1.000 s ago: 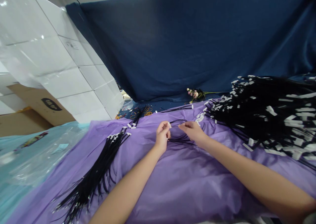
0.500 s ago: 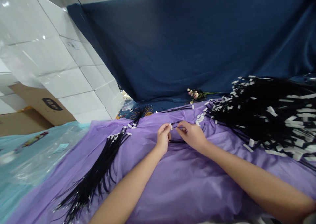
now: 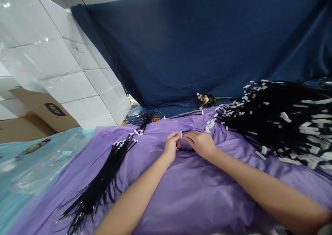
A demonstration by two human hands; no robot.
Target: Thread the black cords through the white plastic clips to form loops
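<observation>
My left hand is closed in a pinch on a small white connector. Fingertips of my right hand meet at the connector's right side, pinched on a thin black wire whose tip is hidden. More black wires loop between and under the hands, over the purple cloth. To the left lies a bundle of black wires with white connectors at its upper end. A large heap of black wires with white connectors and tags fills the right.
White boxes wrapped in clear film rise at the left, beside an open brown carton. A dark blue curtain hangs behind. Artificial flowers lie at its foot. Clear plastic bags rest on teal sheeting.
My right hand has moved slightly left, bringing its fingertips against the white connector. My left hand has stayed nearly in place.
</observation>
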